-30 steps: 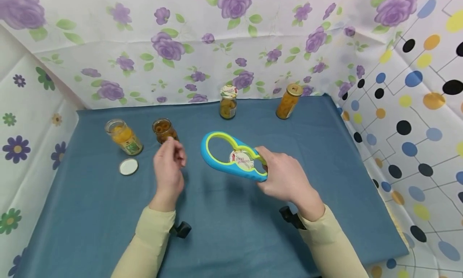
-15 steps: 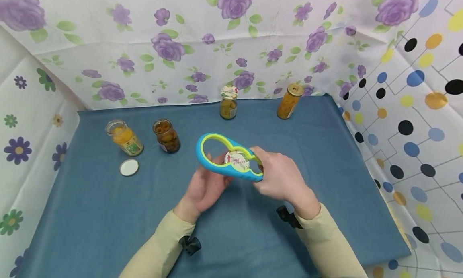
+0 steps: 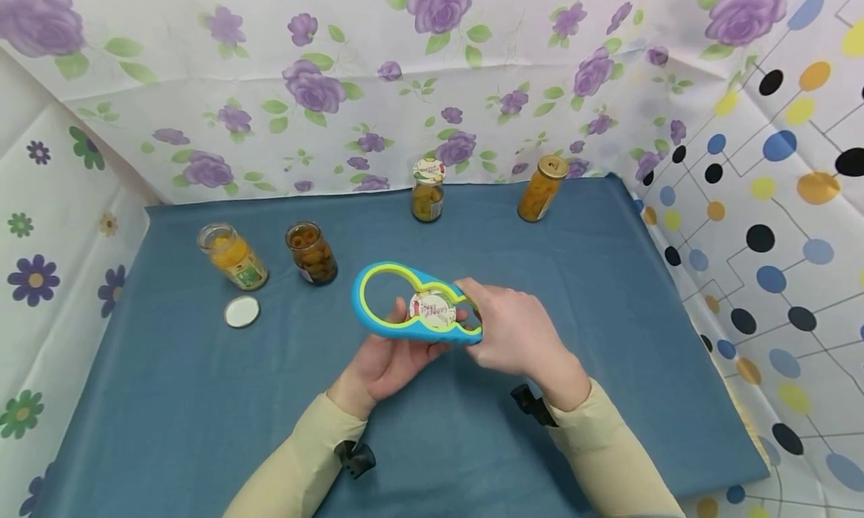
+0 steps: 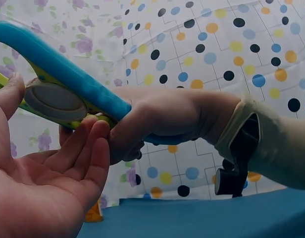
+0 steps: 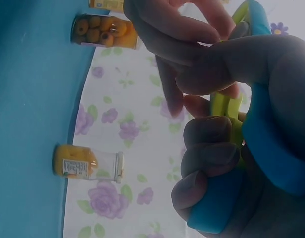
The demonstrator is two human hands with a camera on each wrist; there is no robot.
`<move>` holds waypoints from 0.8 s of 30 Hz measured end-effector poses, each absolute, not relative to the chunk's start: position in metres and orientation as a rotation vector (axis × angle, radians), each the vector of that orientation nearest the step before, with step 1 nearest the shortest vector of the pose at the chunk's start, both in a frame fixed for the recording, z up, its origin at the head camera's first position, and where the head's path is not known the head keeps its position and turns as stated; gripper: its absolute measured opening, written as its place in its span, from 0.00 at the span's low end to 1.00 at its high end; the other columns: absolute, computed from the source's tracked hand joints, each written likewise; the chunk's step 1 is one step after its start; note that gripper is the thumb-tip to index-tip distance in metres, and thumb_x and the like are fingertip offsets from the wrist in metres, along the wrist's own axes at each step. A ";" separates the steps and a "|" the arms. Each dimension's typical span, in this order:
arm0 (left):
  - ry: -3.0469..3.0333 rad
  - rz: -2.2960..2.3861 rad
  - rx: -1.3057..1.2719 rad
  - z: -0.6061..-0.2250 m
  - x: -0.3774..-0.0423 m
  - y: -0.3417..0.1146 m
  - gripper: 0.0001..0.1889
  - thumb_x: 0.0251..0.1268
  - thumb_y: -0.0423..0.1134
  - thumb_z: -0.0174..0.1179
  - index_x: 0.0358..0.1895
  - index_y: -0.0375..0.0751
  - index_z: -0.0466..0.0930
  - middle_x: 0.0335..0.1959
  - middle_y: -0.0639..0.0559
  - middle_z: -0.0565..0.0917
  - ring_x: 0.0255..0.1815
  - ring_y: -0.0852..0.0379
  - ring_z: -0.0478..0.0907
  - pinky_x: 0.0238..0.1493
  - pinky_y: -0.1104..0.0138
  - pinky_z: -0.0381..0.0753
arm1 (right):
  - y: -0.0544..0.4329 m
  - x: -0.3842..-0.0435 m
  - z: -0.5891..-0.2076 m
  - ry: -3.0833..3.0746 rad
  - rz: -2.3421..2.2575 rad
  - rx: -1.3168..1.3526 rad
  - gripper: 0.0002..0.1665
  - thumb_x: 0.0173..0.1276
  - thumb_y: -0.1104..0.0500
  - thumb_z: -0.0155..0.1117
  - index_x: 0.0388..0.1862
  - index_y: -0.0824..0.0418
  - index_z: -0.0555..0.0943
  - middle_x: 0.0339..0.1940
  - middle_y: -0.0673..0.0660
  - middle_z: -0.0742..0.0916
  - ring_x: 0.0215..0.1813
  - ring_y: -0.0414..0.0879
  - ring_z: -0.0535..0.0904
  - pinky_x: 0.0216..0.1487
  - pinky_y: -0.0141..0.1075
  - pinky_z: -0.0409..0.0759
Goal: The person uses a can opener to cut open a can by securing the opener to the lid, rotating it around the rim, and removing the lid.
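Note:
My right hand (image 3: 516, 330) grips the handle end of a blue and lime-green jar opener (image 3: 361, 308), raised above the table. A round printed jar lid (image 3: 432, 310) sits in the opener's middle ring; the left wrist view shows its pale underside (image 4: 56, 102). My left hand (image 3: 385, 368) is under the opener, palm up. Its thumb reaches up at one side of the lid, and its loosely bent fingers lie by the other side. Whether they press on the lid is hard to tell. In the right wrist view, curled right fingers (image 5: 209, 148) wrap the handle.
Two lidless jars stand at left: one with yellow fruit (image 3: 232, 256), one with brown contents (image 3: 313, 256). A loose white-faced lid (image 3: 241, 311) lies before them. At the back stand a lidded jar of green contents (image 3: 427, 201) and a taller lidded orange jar (image 3: 542, 190).
My left hand has moved right from beside the brown jar to under the opener, its thumb now beside the lid. The right hand has brought the opener slightly left and nearer.

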State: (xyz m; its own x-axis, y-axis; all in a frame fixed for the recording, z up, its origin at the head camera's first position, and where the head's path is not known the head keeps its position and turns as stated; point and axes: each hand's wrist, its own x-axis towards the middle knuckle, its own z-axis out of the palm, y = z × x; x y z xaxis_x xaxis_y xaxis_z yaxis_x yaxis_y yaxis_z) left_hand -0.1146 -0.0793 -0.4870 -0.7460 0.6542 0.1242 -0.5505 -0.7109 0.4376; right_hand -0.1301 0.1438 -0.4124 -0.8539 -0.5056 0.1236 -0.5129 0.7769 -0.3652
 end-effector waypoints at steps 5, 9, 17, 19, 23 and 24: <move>0.335 2.367 0.375 -0.490 -0.115 -0.080 0.36 0.79 0.57 0.61 0.78 0.37 0.65 0.70 0.39 0.80 0.72 0.49 0.78 0.75 0.60 0.71 | 0.144 -0.129 -0.414 -2.917 0.619 0.876 0.38 0.54 0.60 0.76 0.68 0.53 0.81 0.36 0.46 0.86 0.25 0.40 0.72 0.25 0.38 0.71; 0.232 2.338 0.396 -0.492 -0.116 -0.080 0.35 0.79 0.55 0.62 0.77 0.36 0.67 0.70 0.38 0.79 0.73 0.48 0.77 0.76 0.60 0.70 | 0.144 -0.129 -0.415 -2.894 0.623 0.915 0.39 0.55 0.61 0.75 0.69 0.51 0.81 0.36 0.47 0.87 0.25 0.40 0.72 0.24 0.38 0.70; 0.182 2.306 0.437 -0.497 -0.118 -0.081 0.35 0.79 0.54 0.63 0.77 0.36 0.67 0.71 0.38 0.79 0.74 0.48 0.76 0.75 0.62 0.70 | 0.143 -0.129 -0.416 -2.893 0.593 0.938 0.38 0.55 0.60 0.75 0.69 0.50 0.81 0.37 0.46 0.87 0.25 0.39 0.71 0.25 0.38 0.70; 0.201 2.305 0.446 -0.498 -0.118 -0.081 0.35 0.79 0.54 0.63 0.77 0.37 0.67 0.71 0.39 0.79 0.74 0.49 0.76 0.75 0.62 0.70 | 0.143 -0.129 -0.416 -2.896 0.584 0.945 0.39 0.54 0.60 0.76 0.68 0.50 0.81 0.35 0.45 0.85 0.24 0.39 0.71 0.24 0.38 0.69; 0.261 2.307 0.454 -0.498 -0.118 -0.080 0.35 0.77 0.55 0.65 0.76 0.37 0.69 0.70 0.39 0.80 0.73 0.49 0.77 0.74 0.62 0.72 | 0.144 -0.129 -0.416 -2.893 0.578 0.960 0.39 0.53 0.62 0.75 0.68 0.50 0.81 0.30 0.44 0.82 0.23 0.40 0.69 0.23 0.38 0.67; 0.275 2.309 0.453 -0.498 -0.118 -0.080 0.35 0.77 0.55 0.65 0.75 0.37 0.69 0.69 0.40 0.80 0.72 0.49 0.77 0.74 0.62 0.72 | 0.144 -0.129 -0.417 -2.891 0.574 0.964 0.39 0.53 0.62 0.75 0.68 0.50 0.81 0.29 0.43 0.80 0.23 0.40 0.69 0.23 0.38 0.67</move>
